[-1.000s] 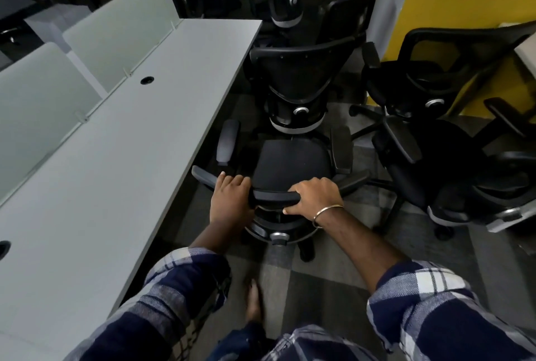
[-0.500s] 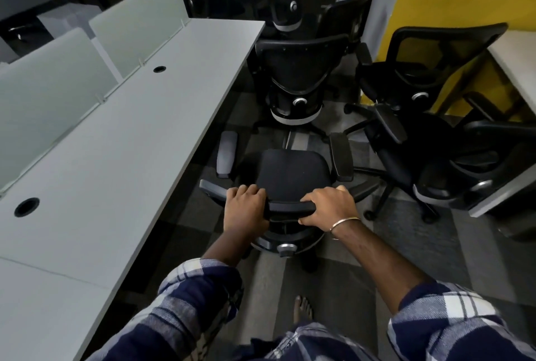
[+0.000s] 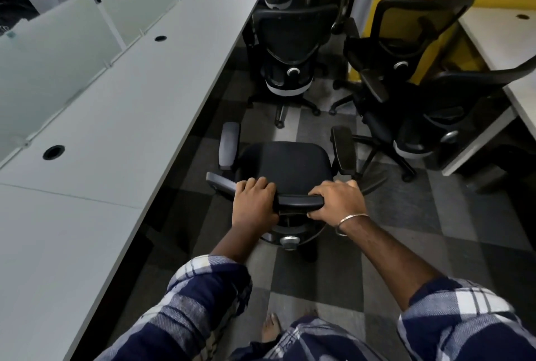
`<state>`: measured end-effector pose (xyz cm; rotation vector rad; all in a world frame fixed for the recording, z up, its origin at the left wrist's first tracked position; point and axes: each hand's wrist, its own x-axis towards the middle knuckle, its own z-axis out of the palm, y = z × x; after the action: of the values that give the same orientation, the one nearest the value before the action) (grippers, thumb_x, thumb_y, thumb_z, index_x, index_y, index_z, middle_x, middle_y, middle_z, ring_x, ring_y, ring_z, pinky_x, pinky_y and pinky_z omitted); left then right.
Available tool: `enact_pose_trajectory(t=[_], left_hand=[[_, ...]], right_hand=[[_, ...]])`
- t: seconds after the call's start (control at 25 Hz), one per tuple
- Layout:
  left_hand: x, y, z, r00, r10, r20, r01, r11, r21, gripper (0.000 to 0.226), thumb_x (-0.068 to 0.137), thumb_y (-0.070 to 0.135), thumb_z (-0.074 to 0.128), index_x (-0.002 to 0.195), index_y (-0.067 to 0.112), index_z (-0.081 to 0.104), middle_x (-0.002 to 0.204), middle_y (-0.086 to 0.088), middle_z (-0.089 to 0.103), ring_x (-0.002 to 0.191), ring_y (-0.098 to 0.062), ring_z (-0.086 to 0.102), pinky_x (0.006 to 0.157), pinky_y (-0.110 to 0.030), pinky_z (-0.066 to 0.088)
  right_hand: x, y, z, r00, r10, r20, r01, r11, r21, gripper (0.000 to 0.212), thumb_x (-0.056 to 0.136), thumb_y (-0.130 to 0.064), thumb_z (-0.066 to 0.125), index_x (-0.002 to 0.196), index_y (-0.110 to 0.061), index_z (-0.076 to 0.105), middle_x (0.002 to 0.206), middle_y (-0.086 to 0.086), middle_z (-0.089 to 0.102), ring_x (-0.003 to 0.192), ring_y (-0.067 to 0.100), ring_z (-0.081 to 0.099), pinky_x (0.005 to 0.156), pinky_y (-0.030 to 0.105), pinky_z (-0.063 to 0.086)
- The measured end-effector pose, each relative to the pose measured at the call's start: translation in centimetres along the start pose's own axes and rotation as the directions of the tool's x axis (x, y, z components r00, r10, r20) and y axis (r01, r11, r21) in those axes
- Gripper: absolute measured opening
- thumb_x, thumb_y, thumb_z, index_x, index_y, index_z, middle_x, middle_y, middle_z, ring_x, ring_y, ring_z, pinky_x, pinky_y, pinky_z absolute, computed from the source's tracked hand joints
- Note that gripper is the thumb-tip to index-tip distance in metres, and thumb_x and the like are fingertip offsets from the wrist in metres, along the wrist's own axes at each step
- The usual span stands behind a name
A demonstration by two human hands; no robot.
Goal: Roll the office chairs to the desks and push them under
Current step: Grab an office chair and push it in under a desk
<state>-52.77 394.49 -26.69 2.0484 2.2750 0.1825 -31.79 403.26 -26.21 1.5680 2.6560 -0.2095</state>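
Observation:
A black office chair (image 3: 285, 163) stands in the aisle in front of me, seen from behind and above, its seat facing away. My left hand (image 3: 253, 204) grips the top bar of its backrest left of centre. My right hand (image 3: 338, 201), with a metal bangle on the wrist, grips the same bar right of centre. A long white desk (image 3: 121, 116) runs along the left, its edge close to the chair's left armrest.
Another black chair (image 3: 288, 50) stands straight ahead, and two more (image 3: 406, 50) crowd the right side by a yellow wall. A second white desk (image 3: 499, 41) sits at the right. Frosted dividers (image 3: 52, 53) line the left desk. My bare foot (image 3: 271, 328) is on the checked carpet.
The chair has come back along the aisle with me, away from the chair ahead; a wider gap of carpet lies between them. Both hands keep their grip on the backrest bar.

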Motion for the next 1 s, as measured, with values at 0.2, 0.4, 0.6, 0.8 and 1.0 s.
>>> enact_pose_trajectory(t=[0.2,0.4,0.6,0.8,1.0], left_hand=[[-8.2,2.0,0.5,0.999,-0.011,-0.038,0.01,1.0,-0.023,0.036,0.08,0.053,0.069,0.109,0.033,0.063,0.105,0.011,0.056,0.101,-0.015,0.052,0.101,-0.036,0.038],[-16.4,4.2,0.4,0.997,-0.048,-0.06,0.049,0.999,0.015,0.033,0.077,0.048,0.07,0.108,0.036,0.065,0.101,0.014,0.055,0.097,-0.013,0.052,0.096,-0.034,0.038],[-26.2,6.4,0.7,0.99,-0.099,-0.096,0.101,0.995,0.014,0.031,0.07,0.037,0.076,0.1,0.036,0.068,0.092,0.015,0.055,0.088,-0.016,0.053,0.086,-0.035,0.041],[-36.4,8.2,0.8,0.984,-0.122,-0.128,0.125,0.992,0.016,0.03,0.067,0.032,0.071,0.096,0.035,0.07,0.086,0.014,0.055,0.083,-0.017,0.052,0.082,-0.034,0.038],[-47.1,8.7,0.8,0.983,-0.138,-0.124,0.14,0.99,0.009,0.029,0.069,0.034,0.056,0.095,0.034,0.07,0.087,0.014,0.058,0.083,-0.016,0.052,0.083,-0.033,0.04]], right_hand=[[-8.0,-0.9,1.5,1.0,-0.024,-0.011,0.025,1.0,0.005,0.048,0.07,-0.066,0.072,0.112,-0.043,0.07,0.1,-0.012,0.067,0.099,0.014,0.061,0.09,0.037,0.035],[-16.2,-1.4,2.6,0.989,-0.143,-0.025,0.144,0.989,0.034,0.049,0.076,-0.067,0.068,0.115,-0.038,0.068,0.103,-0.011,0.068,0.102,0.016,0.063,0.089,0.037,0.037],[-26.1,-2.4,4.0,0.961,-0.273,-0.045,0.275,0.96,0.044,0.052,0.081,-0.065,0.062,0.12,-0.031,0.063,0.11,-0.007,0.069,0.105,0.019,0.065,0.089,0.037,0.039],[-36.2,-4.0,4.4,0.922,-0.386,0.014,0.385,0.922,0.052,0.053,0.084,-0.067,0.054,0.121,-0.029,0.06,0.115,-0.006,0.068,0.109,0.02,0.064,0.089,0.037,0.045],[-47.1,-7.0,6.9,0.851,-0.477,-0.218,0.512,0.847,0.143,0.05,0.087,-0.063,0.057,0.12,-0.028,0.069,0.108,-0.01,0.072,0.096,0.015,0.068,0.076,0.034,0.053]])
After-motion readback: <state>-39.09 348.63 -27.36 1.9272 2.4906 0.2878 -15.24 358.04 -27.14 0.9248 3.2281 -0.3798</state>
